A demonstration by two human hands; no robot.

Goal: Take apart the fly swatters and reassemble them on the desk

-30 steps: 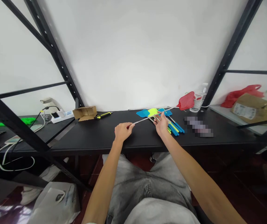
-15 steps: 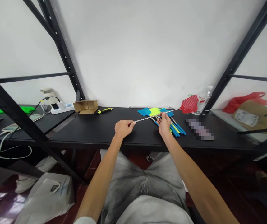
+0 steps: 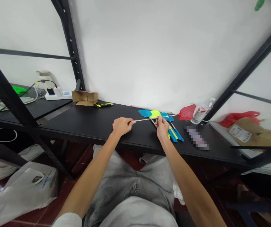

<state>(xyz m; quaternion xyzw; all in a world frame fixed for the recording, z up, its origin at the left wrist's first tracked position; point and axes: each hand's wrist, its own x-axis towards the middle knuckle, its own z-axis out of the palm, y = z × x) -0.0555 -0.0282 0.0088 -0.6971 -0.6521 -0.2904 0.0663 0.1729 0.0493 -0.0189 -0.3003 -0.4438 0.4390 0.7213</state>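
Note:
A red fly swatter [image 3: 186, 113] with a thin metal shaft lies across both my hands above the desk, its mesh head to the right. My left hand [image 3: 123, 125] is closed around the handle end, where only a bit of red shows. My right hand [image 3: 162, 126] pinches the shaft partway to the head. Beneath and behind the right hand lies a pile of several blue and yellow-green fly swatters [image 3: 155, 114], heads toward the wall and handles toward me. My right hand hides part of their shafts.
On the black desk [image 3: 78, 121] stand an open cardboard box [image 3: 85, 98] and a black-yellow utility knife [image 3: 104, 105] at the left. A clear plastic bottle [image 3: 200, 114] leans at the right, near a pixelated item [image 3: 197, 137]. Black metal posts [image 3: 75, 53] frame both sides.
The camera view has turned and tilted slightly, shifting the scene. Both hands still hold the red swatter, which now lies closer to level.

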